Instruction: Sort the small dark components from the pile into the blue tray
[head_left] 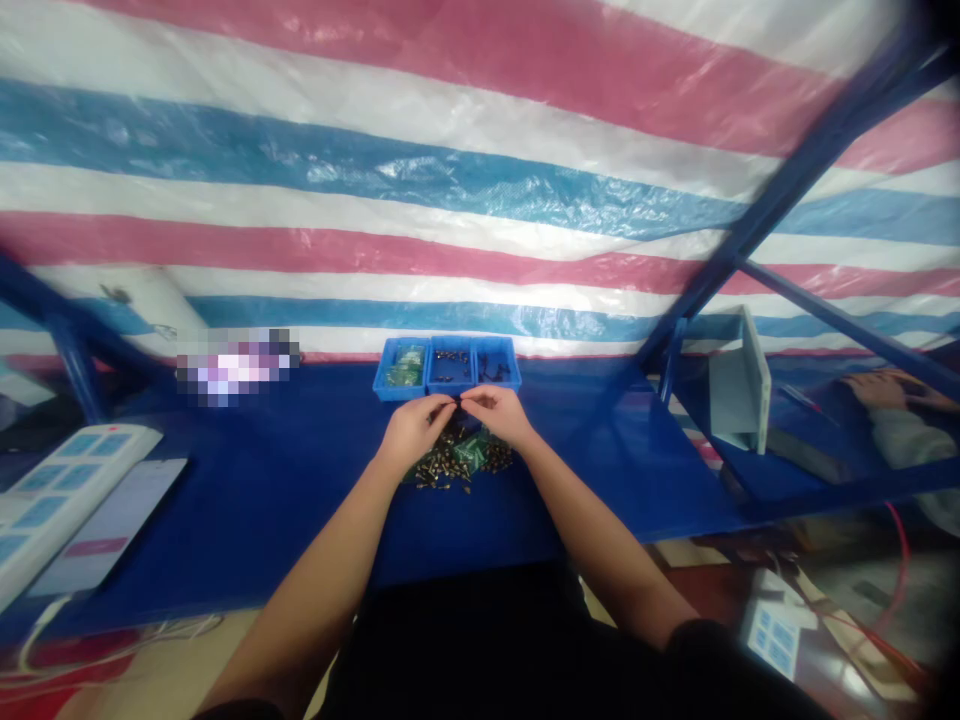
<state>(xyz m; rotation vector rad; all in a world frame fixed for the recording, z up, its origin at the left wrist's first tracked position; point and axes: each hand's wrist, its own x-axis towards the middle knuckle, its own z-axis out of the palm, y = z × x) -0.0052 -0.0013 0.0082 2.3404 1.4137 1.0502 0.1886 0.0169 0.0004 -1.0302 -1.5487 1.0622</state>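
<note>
Left hand (412,430): fingers (442,406) pinched nearly shut near the front edge of the tray; anything held is too small to tell.
Right hand (499,415): pinched likewise, fingertips (466,396) just beside the left's.
Pile: small brass parts (457,465) and green bags (471,455), directly below both hands.
Tray: blue tray (446,368), three compartments, just beyond the hands, at the back edge.
Room: blue table (262,480), bare on both sides of the pile.
</note>
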